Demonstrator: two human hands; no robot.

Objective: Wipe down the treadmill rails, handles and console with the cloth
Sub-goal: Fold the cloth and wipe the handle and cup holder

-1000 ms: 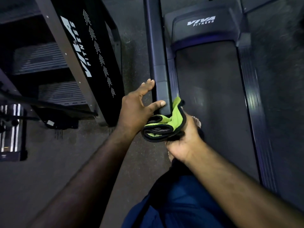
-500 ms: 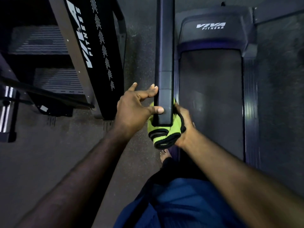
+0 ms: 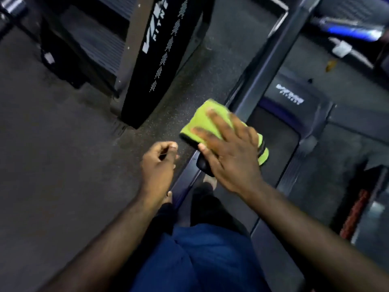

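- Head view: the handrail (image 3: 267, 70) of the treadmill ran as a dark bar from the upper right down to a rounded black end near the middle of the picture.
- The cloth (image 3: 200, 121), bright green with a dark edge, lay folded over the top of the handrail just above that end, and hung off both sides of it.
- The right hand (image 3: 229, 152) lay flat on the cloth with its fingers straight and spread, pressing the cloth onto the handrail; the thumb reached down beside the black end.
- The left hand (image 3: 157, 165) hung just left of the handrail's end, apart from it, with its fingers loosely curled, thumb near the forefinger, and nothing in it.
- The belt (image 3: 273, 140) lay below and to the right of the handrail, with the motor cover (image 3: 294, 98) and its blurred white logo at the belt's far end.
- A black panel (image 3: 160, 60) with white lettering, part of another machine, stood well to the left of the handrail on the dark floor (image 3: 63, 144).
- Below the handrail's end a bare foot (image 3: 210, 182) showed, and nearer the camera the person's blue garment (image 3: 200, 260).
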